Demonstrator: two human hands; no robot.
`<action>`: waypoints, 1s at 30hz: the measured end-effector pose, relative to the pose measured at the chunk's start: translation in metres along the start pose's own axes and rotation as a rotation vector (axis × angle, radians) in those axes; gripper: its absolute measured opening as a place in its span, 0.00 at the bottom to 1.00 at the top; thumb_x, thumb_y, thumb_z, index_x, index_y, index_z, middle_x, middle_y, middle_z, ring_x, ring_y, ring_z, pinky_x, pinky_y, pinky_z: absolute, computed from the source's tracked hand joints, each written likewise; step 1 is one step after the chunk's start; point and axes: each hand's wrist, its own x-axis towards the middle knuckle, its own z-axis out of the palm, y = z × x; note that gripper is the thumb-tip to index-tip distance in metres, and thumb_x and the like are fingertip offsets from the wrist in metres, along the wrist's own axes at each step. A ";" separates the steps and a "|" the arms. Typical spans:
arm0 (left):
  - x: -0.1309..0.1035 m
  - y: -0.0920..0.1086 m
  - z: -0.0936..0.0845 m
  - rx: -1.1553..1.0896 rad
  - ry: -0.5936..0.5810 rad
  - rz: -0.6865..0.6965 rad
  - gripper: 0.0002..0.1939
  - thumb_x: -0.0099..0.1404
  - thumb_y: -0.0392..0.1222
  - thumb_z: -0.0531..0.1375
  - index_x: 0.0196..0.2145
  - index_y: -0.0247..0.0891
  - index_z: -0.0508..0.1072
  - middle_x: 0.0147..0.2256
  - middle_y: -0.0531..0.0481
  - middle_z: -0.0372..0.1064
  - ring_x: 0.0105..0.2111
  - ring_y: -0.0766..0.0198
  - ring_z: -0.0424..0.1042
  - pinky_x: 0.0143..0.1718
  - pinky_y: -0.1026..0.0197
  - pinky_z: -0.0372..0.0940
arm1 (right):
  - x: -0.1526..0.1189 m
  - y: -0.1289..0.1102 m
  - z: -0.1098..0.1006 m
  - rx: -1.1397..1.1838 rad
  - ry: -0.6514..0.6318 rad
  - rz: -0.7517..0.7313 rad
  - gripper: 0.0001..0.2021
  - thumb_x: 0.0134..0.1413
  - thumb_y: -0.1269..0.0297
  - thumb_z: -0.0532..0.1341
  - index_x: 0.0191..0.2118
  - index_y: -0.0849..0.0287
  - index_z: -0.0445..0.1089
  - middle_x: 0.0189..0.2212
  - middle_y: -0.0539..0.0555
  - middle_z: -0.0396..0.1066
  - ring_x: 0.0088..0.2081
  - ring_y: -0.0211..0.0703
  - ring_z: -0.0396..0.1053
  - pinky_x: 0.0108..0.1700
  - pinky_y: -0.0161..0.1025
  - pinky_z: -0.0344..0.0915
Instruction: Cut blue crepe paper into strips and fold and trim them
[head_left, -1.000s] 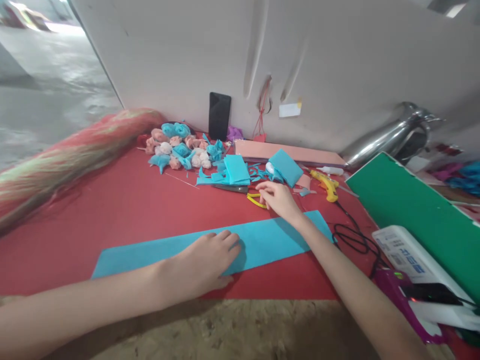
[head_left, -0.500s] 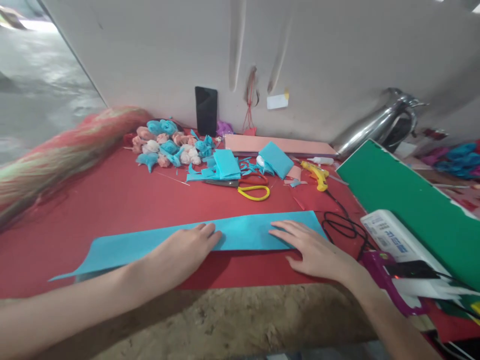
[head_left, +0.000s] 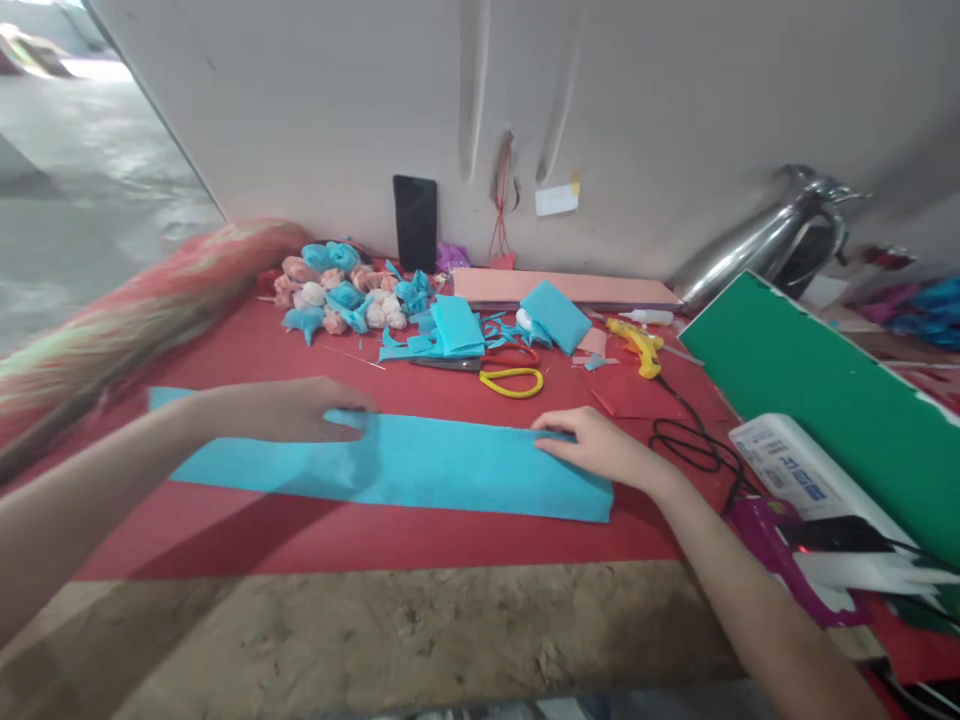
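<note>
A long strip of blue crepe-like paper (head_left: 450, 470) lies across the red table cover in front of me. My left hand (head_left: 289, 408) is over its left part, slightly blurred, with a gap between thumb and fingers through which the blue shows. My right hand (head_left: 589, 442) is at the strip's upper edge near its right end, fingers and thumb bent around that edge. Beyond the strip lie scissors (head_left: 511, 381) with one yellow and one red handle, and folded blue paper pieces (head_left: 457, 327).
Blue, pink and white paper flowers (head_left: 345, 295) are heaped at the back left beside a long bundle of fibres (head_left: 142, 300). A phone (head_left: 415, 222) leans on the wall. A yellow glue gun (head_left: 637, 345) with its black cord, a green board (head_left: 817, 380) and a white box (head_left: 795, 465) are on the right.
The blue strip has turned, its right end now nearer me and its left end farther away. My left hand moved left and away from me; my right hand now bends around the upper edge.
</note>
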 end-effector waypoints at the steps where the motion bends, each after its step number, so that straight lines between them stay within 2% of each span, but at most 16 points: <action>1: 0.005 0.001 0.005 -0.002 -0.006 0.005 0.17 0.66 0.52 0.52 0.39 0.40 0.75 0.33 0.50 0.76 0.37 0.60 0.72 0.41 0.61 0.64 | 0.008 0.002 0.008 0.008 -0.005 -0.005 0.07 0.55 0.69 0.58 0.35 0.60 0.74 0.35 0.53 0.77 0.37 0.43 0.74 0.40 0.36 0.66; 4: 0.019 0.002 0.020 -0.010 -0.013 0.014 0.16 0.65 0.51 0.53 0.41 0.41 0.74 0.35 0.50 0.76 0.39 0.58 0.72 0.42 0.60 0.65 | 0.024 0.002 0.028 0.021 0.000 -0.026 0.06 0.54 0.70 0.59 0.34 0.61 0.74 0.34 0.52 0.77 0.36 0.42 0.74 0.39 0.35 0.66; 7: 0.030 0.000 0.034 -0.007 -0.039 0.055 0.14 0.64 0.47 0.54 0.41 0.40 0.74 0.38 0.49 0.75 0.40 0.58 0.72 0.42 0.60 0.65 | 0.036 -0.003 0.037 -0.004 0.040 -0.056 0.06 0.55 0.70 0.58 0.35 0.61 0.73 0.34 0.53 0.76 0.36 0.41 0.73 0.39 0.35 0.67; 10: 0.037 -0.005 0.046 0.009 -0.053 0.114 0.12 0.63 0.42 0.53 0.40 0.39 0.74 0.40 0.48 0.74 0.40 0.59 0.73 0.41 0.60 0.66 | 0.056 -0.001 0.035 -0.092 0.156 -0.070 0.09 0.57 0.72 0.55 0.39 0.63 0.71 0.40 0.58 0.73 0.44 0.45 0.70 0.48 0.40 0.65; 13: 0.038 -0.009 0.055 0.019 -0.014 0.139 0.12 0.65 0.40 0.51 0.40 0.39 0.73 0.41 0.46 0.72 0.42 0.58 0.71 0.44 0.59 0.65 | 0.080 0.013 0.026 -0.204 0.273 -0.051 0.19 0.54 0.81 0.49 0.48 0.64 0.67 0.50 0.63 0.65 0.56 0.50 0.60 0.59 0.49 0.55; 15: 0.037 -0.011 0.061 0.024 0.021 0.165 0.13 0.66 0.39 0.50 0.42 0.37 0.72 0.43 0.44 0.71 0.44 0.58 0.70 0.46 0.58 0.64 | 0.093 0.025 0.021 -0.258 0.282 -0.039 0.24 0.48 0.85 0.49 0.52 0.66 0.64 0.52 0.65 0.62 0.58 0.52 0.56 0.60 0.51 0.53; 17: 0.035 -0.011 0.066 0.030 0.068 0.215 0.14 0.66 0.38 0.49 0.44 0.36 0.71 0.43 0.43 0.70 0.44 0.57 0.69 0.46 0.57 0.64 | 0.101 0.033 0.017 -0.294 0.248 -0.048 0.27 0.45 0.86 0.49 0.54 0.67 0.62 0.52 0.65 0.62 0.57 0.52 0.58 0.59 0.51 0.55; 21: 0.034 -0.012 0.073 0.052 0.168 0.309 0.14 0.65 0.35 0.50 0.44 0.34 0.71 0.42 0.42 0.70 0.43 0.57 0.69 0.45 0.57 0.65 | 0.105 0.037 0.012 -0.332 0.169 -0.097 0.32 0.41 0.88 0.48 0.56 0.66 0.60 0.49 0.64 0.64 0.54 0.51 0.61 0.56 0.49 0.59; 24: 0.034 -0.013 0.075 0.076 0.203 0.339 0.15 0.65 0.34 0.50 0.46 0.35 0.71 0.42 0.43 0.70 0.43 0.58 0.68 0.45 0.57 0.65 | 0.103 0.035 0.007 -0.326 0.146 -0.119 0.35 0.38 0.88 0.49 0.57 0.65 0.60 0.52 0.64 0.64 0.55 0.52 0.61 0.56 0.49 0.59; 27: 0.034 -0.015 0.077 0.107 0.220 0.371 0.15 0.66 0.33 0.50 0.47 0.35 0.71 0.43 0.43 0.70 0.43 0.58 0.69 0.45 0.56 0.65 | 0.095 0.035 -0.002 -0.277 0.122 -0.134 0.37 0.37 0.87 0.51 0.58 0.60 0.60 0.54 0.62 0.65 0.54 0.52 0.63 0.54 0.48 0.61; 30: 0.034 -0.016 0.078 0.109 0.238 0.409 0.16 0.66 0.32 0.50 0.47 0.35 0.71 0.43 0.43 0.70 0.43 0.58 0.69 0.46 0.57 0.65 | 0.080 0.037 -0.011 -0.182 0.102 -0.154 0.36 0.37 0.84 0.54 0.57 0.54 0.63 0.53 0.57 0.68 0.53 0.50 0.66 0.52 0.45 0.64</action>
